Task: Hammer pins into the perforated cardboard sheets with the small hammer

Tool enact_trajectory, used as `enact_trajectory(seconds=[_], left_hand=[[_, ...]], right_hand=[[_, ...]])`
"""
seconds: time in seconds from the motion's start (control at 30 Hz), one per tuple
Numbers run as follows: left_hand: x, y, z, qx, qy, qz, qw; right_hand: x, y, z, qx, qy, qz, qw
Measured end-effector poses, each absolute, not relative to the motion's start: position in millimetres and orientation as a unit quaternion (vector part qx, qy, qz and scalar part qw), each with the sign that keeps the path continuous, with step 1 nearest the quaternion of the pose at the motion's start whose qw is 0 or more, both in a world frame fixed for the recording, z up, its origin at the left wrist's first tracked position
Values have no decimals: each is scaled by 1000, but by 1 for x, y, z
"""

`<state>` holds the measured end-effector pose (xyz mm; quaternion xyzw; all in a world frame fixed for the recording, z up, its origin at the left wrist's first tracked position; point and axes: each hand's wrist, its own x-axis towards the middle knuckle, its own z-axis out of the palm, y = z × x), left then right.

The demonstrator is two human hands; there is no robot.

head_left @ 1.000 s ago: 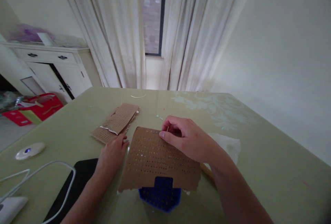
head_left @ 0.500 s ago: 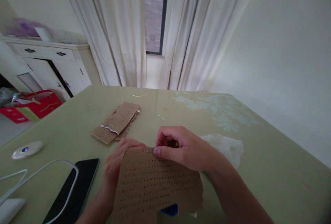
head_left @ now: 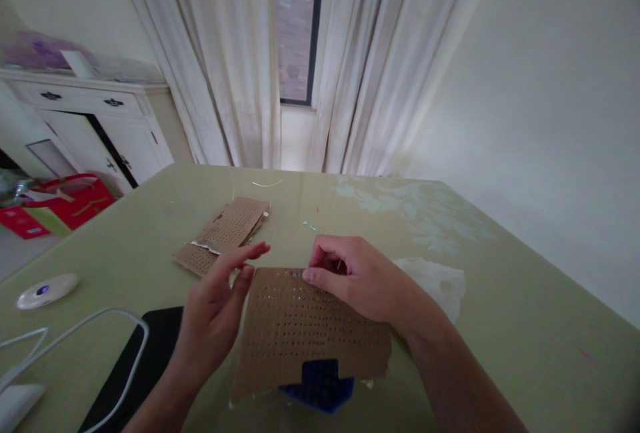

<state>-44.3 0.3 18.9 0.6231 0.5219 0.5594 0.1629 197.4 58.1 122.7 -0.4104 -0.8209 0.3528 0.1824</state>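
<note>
A brown cardboard piece (head_left: 310, 326), dotted with rows of small holes and notched at its near edge, is tilted in front of me. My right hand (head_left: 350, 279) pinches its far edge between thumb and fingers, beside a few small greyish dots in the top row. At the upper left corner, my left hand (head_left: 220, 306) has its fingers spread, the thumb close to the edge; whether it touches I cannot tell. Beneath the cardboard a dark blue object (head_left: 323, 386) with a grid-like surface shows through the notch, mostly hidden.
Torn perforated cardboard pieces (head_left: 230, 226) lie stacked behind my left hand. Crumpled translucent plastic (head_left: 435, 286) sits to the right. On the left are a black tablet-like slab (head_left: 135, 359), a white cable (head_left: 120, 313) and a white oval device (head_left: 47, 291).
My left hand has opened and moved off the cardboard's far edge to its left. The cardboard's near side has lifted, uncovering more of the blue object. My right hand keeps its pinch.
</note>
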Motion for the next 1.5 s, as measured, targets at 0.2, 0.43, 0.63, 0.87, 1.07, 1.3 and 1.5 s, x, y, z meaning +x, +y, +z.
enact_trajectory(seconds=[0.2,0.43,0.63,0.87,1.07,1.3,1.5], left_hand=[[-48,-4,30,737,449,501,64],[-32,-27,40,730,393,555,-72],[-56,-24,34,593,544,594,23],[-80,30,7,595,651,365,297],[-93,26,8,593,746,257,160],[-93,30,3,582,765,249,119],[-80,36,-6,623,737,224,137]], right_hand=[[188,39,122,-431,-860,224,159],[178,27,115,-425,-881,165,126],[198,48,128,-451,-837,232,204],[219,67,132,-456,-805,290,243],[219,73,128,-462,-802,285,248],[221,74,128,-469,-801,276,249],[221,75,127,-466,-803,279,245]])
